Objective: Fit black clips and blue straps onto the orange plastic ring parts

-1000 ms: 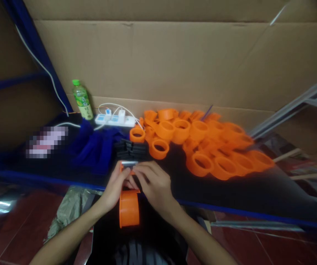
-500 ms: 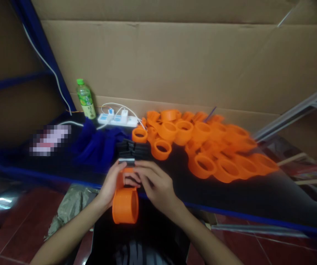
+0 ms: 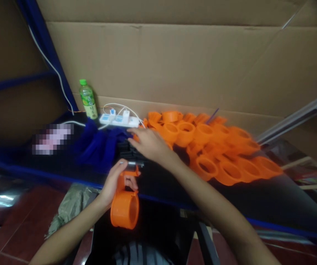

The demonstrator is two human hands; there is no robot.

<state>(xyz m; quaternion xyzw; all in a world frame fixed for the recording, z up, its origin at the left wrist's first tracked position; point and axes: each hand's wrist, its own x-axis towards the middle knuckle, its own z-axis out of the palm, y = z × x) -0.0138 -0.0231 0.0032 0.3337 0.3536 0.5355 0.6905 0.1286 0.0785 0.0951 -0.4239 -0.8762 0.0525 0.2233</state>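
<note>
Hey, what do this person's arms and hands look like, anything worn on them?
Both are bare: the left grip and right grip are ungloved hands with no rings, watch or bands visible. The left forearm and right forearm show no sleeves.

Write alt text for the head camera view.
A person's left hand grips an orange plastic ring while the right hand hovers over a stack of small black parts. Behind lie a pile of orange rings, a white power strip, a green bottle and blue cloth.
</note>
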